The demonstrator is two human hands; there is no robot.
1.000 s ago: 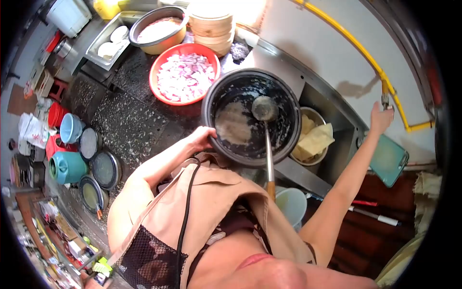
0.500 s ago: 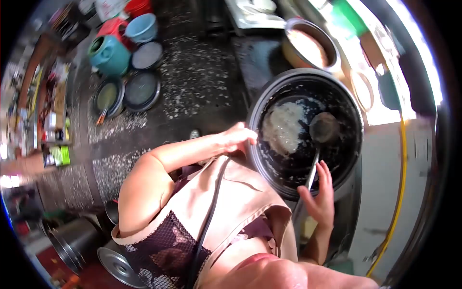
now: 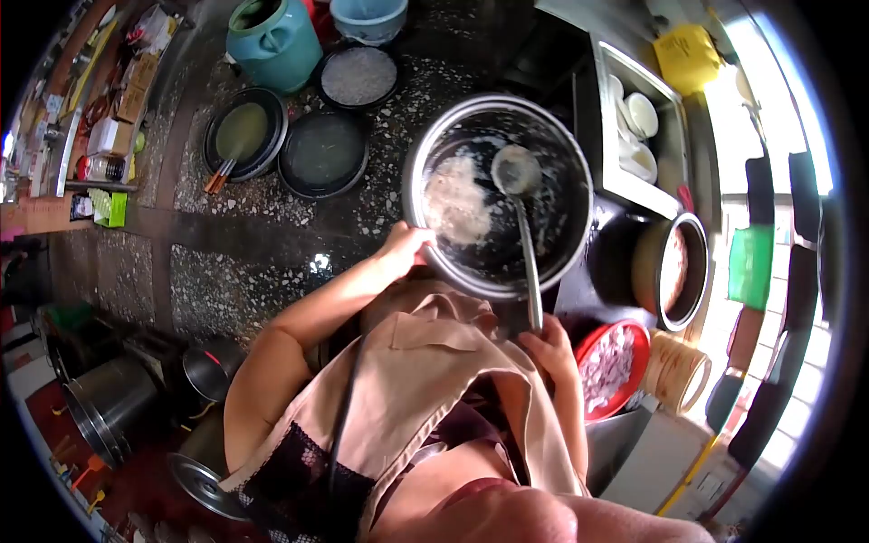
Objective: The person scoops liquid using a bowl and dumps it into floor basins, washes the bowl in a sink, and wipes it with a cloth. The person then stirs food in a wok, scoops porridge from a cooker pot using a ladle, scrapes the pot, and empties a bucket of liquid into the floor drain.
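A large dark pot (image 3: 575,240) with a shiny rim is held in front of my body. Pale residue (image 3: 457,204) and a little cloudy liquid lie inside it. My left hand (image 3: 405,250) grips the pot's near left rim, fingers closed. At the near right side, my right hand (image 3: 549,347) has its fingers closed around the lower end of the ladle (image 3: 529,253) handle, close to the rim. The ladle's round bowl rests in the pot. Whether that hand also supports the pot is hidden.
Round dark-rimmed pans (image 3: 323,156) and a teal jug (image 3: 276,45) stand on the speckled floor. On the right are a sink (image 3: 672,149) with white dishes, a deep pot (image 3: 649,262), a red bowl (image 3: 639,353) of chopped pieces and a bamboo steamer (image 3: 674,371).
My right hand has left the yellow pipe's valve and come to the ladle handle. My body and the pot have turned away from the counter, over the floor. My left hand stays on the rim.
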